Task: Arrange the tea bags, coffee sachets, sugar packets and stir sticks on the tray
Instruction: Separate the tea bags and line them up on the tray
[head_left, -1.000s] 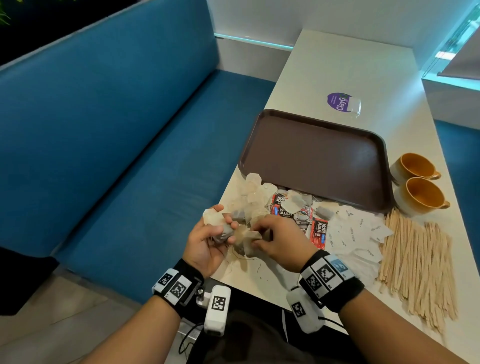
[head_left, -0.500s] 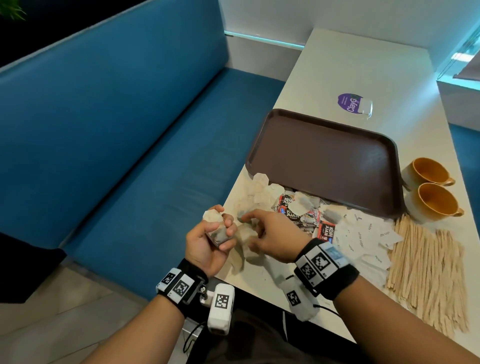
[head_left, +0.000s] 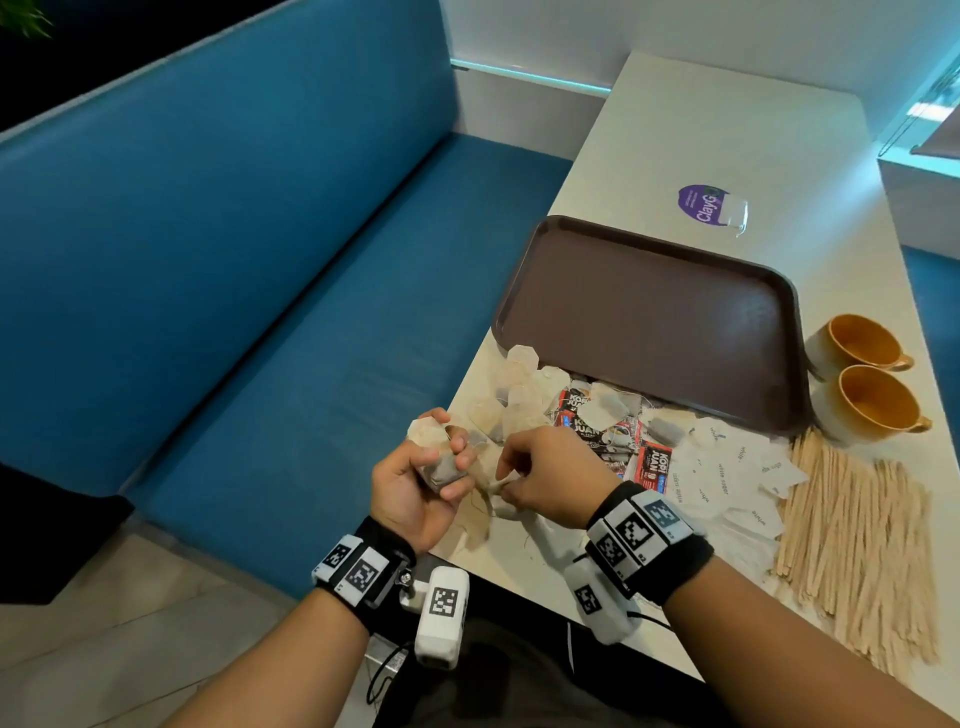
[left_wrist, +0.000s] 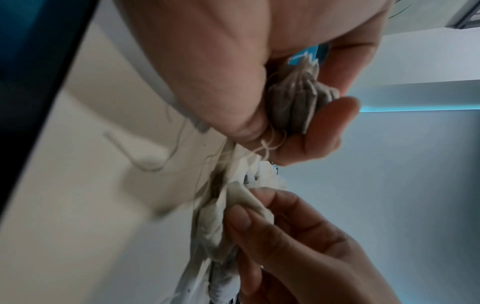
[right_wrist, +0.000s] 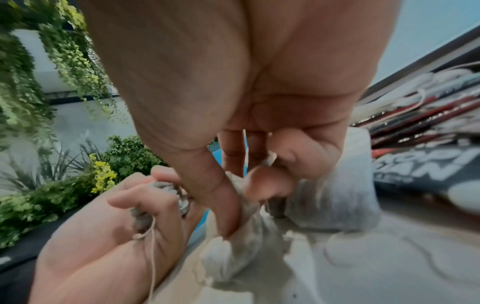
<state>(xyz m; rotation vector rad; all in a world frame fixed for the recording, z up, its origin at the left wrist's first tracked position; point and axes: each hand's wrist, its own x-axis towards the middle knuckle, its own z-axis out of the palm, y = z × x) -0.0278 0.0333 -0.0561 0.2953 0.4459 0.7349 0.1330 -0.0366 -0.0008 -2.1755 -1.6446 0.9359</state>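
My left hand (head_left: 436, 470) grips a small bundle of tea bags (left_wrist: 296, 96) at the table's near left corner, their strings dangling. Beside it my right hand (head_left: 511, 475) pinches another tea bag (right_wrist: 233, 230) just above the table top. More loose tea bags (head_left: 519, 400) lie beyond the hands. Red and black coffee sachets (head_left: 652, 465), white sugar packets (head_left: 727, 467) and a spread of wooden stir sticks (head_left: 852, 535) lie to the right. The brown tray (head_left: 649, 317) sits empty behind the pile.
Two orange-lined cups (head_left: 867, 402) stand right of the tray. A purple sticker (head_left: 709, 205) marks the table beyond it. A blue bench (head_left: 260, 312) runs along the table's left edge, close to my left hand.
My right hand left the bundle, picked another tea bag off the table and drew it toward me. The left hand kept its grip and barely moved.
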